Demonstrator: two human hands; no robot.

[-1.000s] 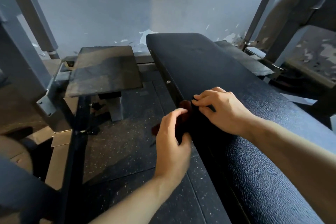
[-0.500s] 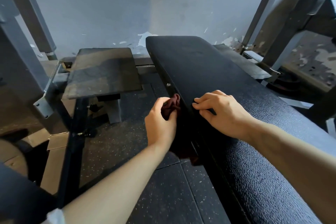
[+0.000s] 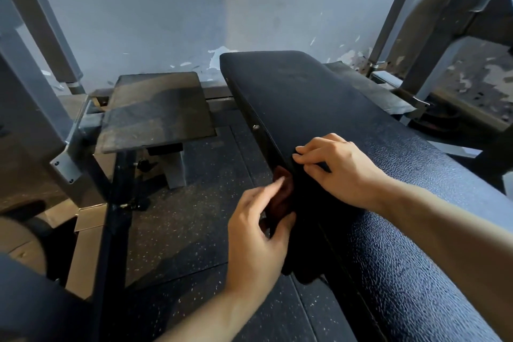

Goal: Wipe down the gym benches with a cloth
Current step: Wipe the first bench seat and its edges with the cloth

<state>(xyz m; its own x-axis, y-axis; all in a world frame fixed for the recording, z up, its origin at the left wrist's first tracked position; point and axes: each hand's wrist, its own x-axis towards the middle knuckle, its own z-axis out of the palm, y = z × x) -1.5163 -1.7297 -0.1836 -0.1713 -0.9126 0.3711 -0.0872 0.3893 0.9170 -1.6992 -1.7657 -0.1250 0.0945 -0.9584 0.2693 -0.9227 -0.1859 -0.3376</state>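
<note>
no words, numbers or logos to read anywhere here. the long black textured-vinyl padded counter (image 3: 319, 108) carries no label, the flat dusty dark metal plate (image 3: 155, 111) beside it is bare of markings, and the pale blue chipped painted wall (image 3: 166, 8) shows only flaked patches, no signs.

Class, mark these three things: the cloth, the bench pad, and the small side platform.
cloth (image 3: 281, 197), head view, on its reddish fold.
bench pad (image 3: 305, 97), head view, on its top surface.
side platform (image 3: 158, 111), head view, on its flat top.
</note>
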